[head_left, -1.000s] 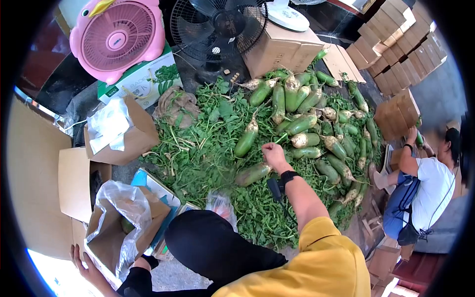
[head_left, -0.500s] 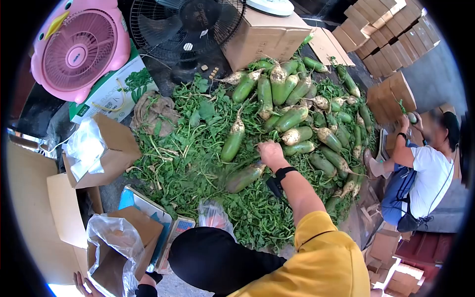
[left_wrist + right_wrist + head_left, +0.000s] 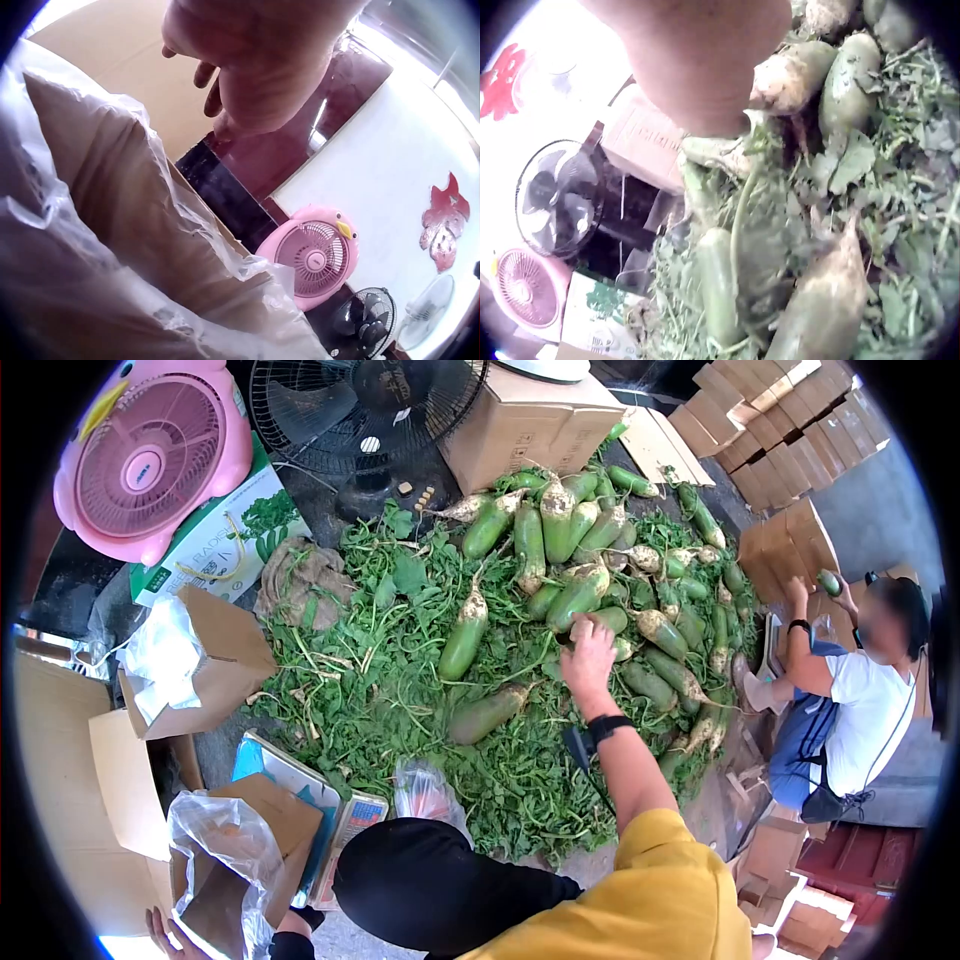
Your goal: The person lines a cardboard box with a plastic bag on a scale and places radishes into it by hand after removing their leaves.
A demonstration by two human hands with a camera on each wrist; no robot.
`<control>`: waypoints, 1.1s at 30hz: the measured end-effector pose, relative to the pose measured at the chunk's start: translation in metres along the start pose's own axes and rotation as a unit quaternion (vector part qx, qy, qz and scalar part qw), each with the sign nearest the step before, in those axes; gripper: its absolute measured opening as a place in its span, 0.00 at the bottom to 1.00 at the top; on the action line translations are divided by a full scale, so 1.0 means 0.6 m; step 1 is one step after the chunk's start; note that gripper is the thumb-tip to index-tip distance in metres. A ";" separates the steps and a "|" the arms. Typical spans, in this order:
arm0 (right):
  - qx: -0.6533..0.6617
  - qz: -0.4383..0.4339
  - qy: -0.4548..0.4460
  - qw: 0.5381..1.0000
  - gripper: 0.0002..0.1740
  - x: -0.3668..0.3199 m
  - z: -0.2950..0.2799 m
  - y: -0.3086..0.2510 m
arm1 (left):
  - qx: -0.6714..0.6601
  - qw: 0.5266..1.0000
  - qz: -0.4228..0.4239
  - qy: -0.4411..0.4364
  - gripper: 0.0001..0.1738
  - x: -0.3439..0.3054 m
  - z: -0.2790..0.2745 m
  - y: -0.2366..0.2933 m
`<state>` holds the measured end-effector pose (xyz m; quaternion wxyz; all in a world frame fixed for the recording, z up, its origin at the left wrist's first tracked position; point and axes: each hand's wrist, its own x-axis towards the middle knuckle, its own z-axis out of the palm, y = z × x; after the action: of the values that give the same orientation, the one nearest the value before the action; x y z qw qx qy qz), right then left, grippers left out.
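My right hand (image 3: 590,660) reaches into the heap of green radishes, its fingers bent over the pale end of one green radish (image 3: 608,620). The right wrist view shows the blurred back of this hand (image 3: 705,60) with the fingertips hidden, so I cannot tell whether it grips. A leafy stalk (image 3: 744,202) rises close under it. To its left, a large radish (image 3: 487,715) and a slimmer one (image 3: 465,635) lie on the leaves. My left hand (image 3: 255,67) hangs with loose fingers beside a carton lined with clear plastic (image 3: 240,840); only its fingers show in the head view.
Cut greens (image 3: 390,690) cover the ground. A pink fan (image 3: 150,470), a black fan (image 3: 370,410) and a large carton (image 3: 530,430) stand behind. A blue-topped scale (image 3: 350,825) adjoins the lined carton. At right sits another person (image 3: 850,690) holding a radish (image 3: 829,582).
My right hand has moved from beside the large radish, where it pinched a green stalk, up and right to the heap. The head view has shifted. The other person's hands have raised a radish.
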<state>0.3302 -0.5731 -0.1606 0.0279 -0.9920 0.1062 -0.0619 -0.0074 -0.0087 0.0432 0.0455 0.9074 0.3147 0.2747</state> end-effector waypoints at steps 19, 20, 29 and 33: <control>0.129 0.197 -0.041 0.971 0.22 0.058 0.011 0.221 | 0.089 0.993 0.022 -0.068 0.19 -0.014 0.015 -0.131; 0.071 0.217 -0.086 0.970 0.25 0.075 0.006 0.208 | 0.090 0.993 0.019 -0.069 0.19 -0.016 0.014 -0.143; -0.058 0.244 -0.158 0.955 0.36 0.077 0.008 0.173 | 0.123 0.990 0.036 -0.053 0.17 -0.032 -0.003 -0.162; 0.256 0.300 -0.093 0.914 0.30 0.036 0.035 0.273 | 0.154 0.985 0.023 -0.076 0.18 -0.031 -0.003 -0.128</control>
<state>0.3198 -0.7367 -0.1903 0.3082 -0.8736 0.3762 0.0170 -0.0628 0.0413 0.0162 -0.0771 0.9288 0.3282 0.1538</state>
